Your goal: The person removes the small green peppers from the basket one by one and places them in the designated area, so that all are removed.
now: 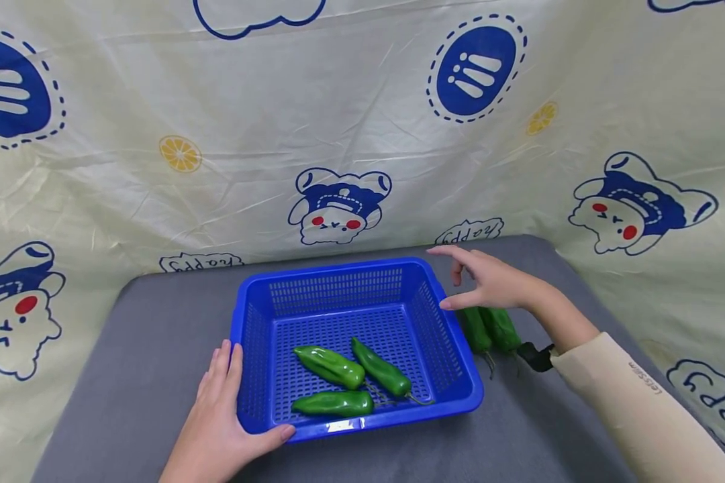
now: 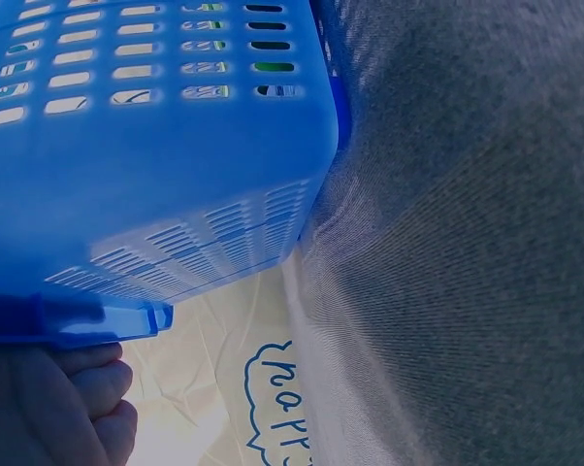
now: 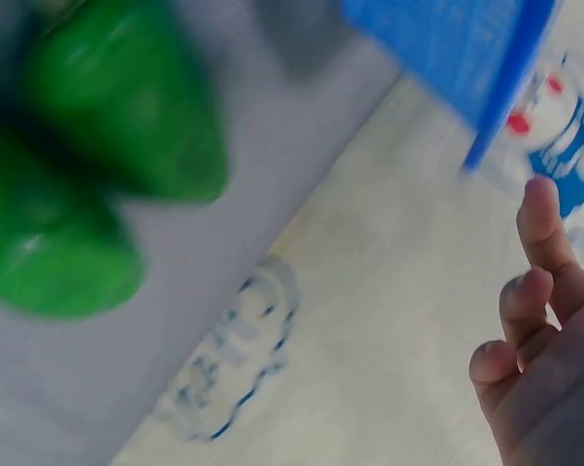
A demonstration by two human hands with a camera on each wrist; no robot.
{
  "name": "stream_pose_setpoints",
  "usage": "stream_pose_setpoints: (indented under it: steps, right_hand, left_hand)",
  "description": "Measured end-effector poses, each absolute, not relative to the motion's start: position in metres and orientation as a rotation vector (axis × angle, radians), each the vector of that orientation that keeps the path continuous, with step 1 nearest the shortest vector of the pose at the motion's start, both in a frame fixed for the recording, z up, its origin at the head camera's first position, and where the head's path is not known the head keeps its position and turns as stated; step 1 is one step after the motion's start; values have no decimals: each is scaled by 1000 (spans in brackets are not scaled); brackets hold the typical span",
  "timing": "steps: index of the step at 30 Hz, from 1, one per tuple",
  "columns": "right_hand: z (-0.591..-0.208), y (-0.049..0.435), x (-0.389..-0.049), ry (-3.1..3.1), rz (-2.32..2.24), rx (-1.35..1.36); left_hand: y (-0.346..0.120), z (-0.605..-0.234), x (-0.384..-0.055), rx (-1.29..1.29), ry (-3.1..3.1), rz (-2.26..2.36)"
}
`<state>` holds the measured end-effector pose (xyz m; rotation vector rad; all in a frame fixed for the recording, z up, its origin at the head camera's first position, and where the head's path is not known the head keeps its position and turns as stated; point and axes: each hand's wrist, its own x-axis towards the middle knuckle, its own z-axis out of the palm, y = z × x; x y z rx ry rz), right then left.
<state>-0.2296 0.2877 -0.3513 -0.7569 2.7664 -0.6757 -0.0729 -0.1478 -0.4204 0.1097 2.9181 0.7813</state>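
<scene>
A blue plastic basket (image 1: 344,312) with slotted walls stands on the grey table. Three green peppers lie inside it: one pepper (image 1: 329,366) at the middle left, another (image 1: 382,367) slanting on the right, a third (image 1: 333,403) along the front wall. My left hand (image 1: 220,409) rests against the basket's front left corner, thumb on the front rim and fingers along the left side. Beside the right rim hovers my right hand (image 1: 489,278), empty, its fingers spread and slightly bent. Below that hand, two more green peppers (image 1: 501,329) lie on the table, partly hidden by it.
The grey table (image 1: 157,335) ends at a pale printed curtain (image 1: 248,188) that hangs behind and on both sides. A black strap (image 1: 536,357) shows at the right wrist, near the loose peppers' stems.
</scene>
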Motion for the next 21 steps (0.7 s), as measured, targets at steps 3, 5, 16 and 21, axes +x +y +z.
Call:
stream_pose_setpoints:
  steps: [3,5,16,21]
  right_hand:
    - [-350,261,-225,2700,-625,-793]
    - [-351,245,-223,2662,-560,-814]
    - [-369,187,-220,2448,-262,-858]
    - [-380,175,-216,2357,-222,-808]
  left_hand:
    - [-148,-420,-73,111,2924,784]
    - [-148,-420,-73,110,2928,784]
    - [-148,-421,-74,90,2932,787]
    - [-148,-422,-73,102,2946,806]
